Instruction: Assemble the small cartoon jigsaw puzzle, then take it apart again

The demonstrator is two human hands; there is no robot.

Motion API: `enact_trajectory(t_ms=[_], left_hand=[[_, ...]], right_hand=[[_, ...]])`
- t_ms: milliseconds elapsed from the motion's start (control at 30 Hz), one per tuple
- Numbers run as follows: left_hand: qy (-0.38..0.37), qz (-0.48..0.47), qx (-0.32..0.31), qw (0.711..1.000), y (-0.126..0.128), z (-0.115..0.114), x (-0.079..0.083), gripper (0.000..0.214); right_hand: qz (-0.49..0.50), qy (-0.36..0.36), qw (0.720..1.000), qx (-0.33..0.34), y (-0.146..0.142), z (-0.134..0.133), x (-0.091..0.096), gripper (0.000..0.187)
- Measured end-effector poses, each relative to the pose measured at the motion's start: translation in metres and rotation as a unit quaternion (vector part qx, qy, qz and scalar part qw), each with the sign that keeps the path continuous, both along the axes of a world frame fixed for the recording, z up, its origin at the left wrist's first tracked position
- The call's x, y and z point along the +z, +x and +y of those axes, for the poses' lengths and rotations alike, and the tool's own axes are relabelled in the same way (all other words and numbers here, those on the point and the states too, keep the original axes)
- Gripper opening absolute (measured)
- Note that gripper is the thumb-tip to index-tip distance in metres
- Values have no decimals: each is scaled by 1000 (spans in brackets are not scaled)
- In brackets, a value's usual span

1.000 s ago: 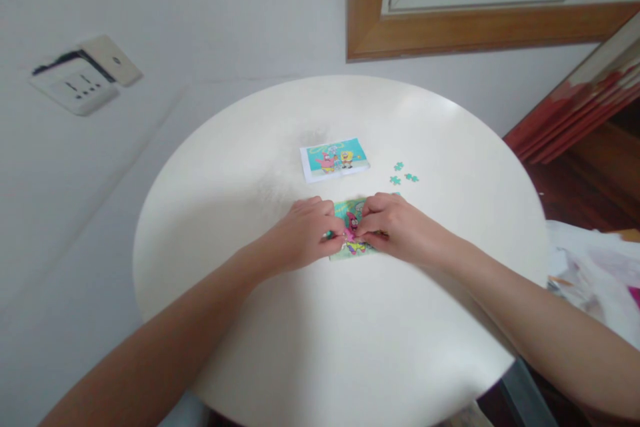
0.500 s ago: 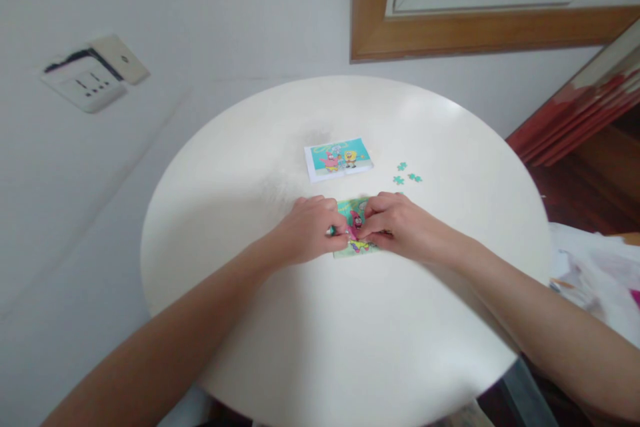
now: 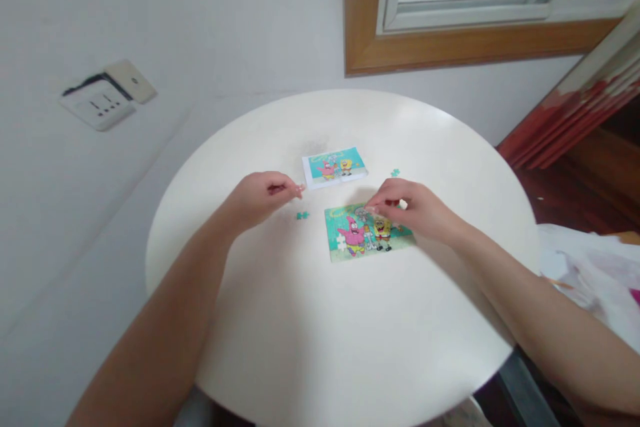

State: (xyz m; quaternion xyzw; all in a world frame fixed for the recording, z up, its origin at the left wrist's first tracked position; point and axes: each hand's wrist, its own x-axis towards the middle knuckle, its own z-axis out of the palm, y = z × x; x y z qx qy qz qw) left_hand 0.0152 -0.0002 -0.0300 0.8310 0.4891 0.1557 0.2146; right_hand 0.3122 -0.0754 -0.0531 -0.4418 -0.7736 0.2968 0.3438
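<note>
A small cartoon jigsaw puzzle [image 3: 367, 233] lies on the round white table [image 3: 340, 320], with a white gap at its left edge. My right hand [image 3: 410, 210] rests over the puzzle's upper right corner, fingers curled and pinched together on it. My left hand [image 3: 260, 197] hovers left of the puzzle, fingers curled and pinched; what they hold, if anything, is too small to make out. A loose teal puzzle piece [image 3: 301, 215] lies on the table between my left hand and the puzzle. Behind them sits the picture card [image 3: 334, 167] showing the same cartoon.
Another loose teal piece [image 3: 395, 172] lies beyond my right hand. A wall socket [image 3: 100, 103] is on the white wall at left. A wood-framed window [image 3: 480, 47] is behind the table, red curtains [image 3: 575, 120] and white fabric [image 3: 585, 267] at right.
Both hands have lifted off the middle of the puzzle. The left hand moved left and back; the right moved to the upper right corner. The puzzle picture now shows, and a teal piece lies beside it.
</note>
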Motion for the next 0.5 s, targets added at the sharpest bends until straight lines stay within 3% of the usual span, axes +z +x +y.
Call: enact_trajectory(t_ms=[167,267,500], left_hand=[[10,103,-63,993,-14,-1,1,31],[14,128,-107,986,-13,-4,-2,31],[24,146,-127,981,-12,-4,-11,20]], right_hand=[[0,-9,998,-59,17,9,0,18],[-8,-13,999,-48,18,10,-3,18],[-26,-35,998,-36,13,8,-2,19]])
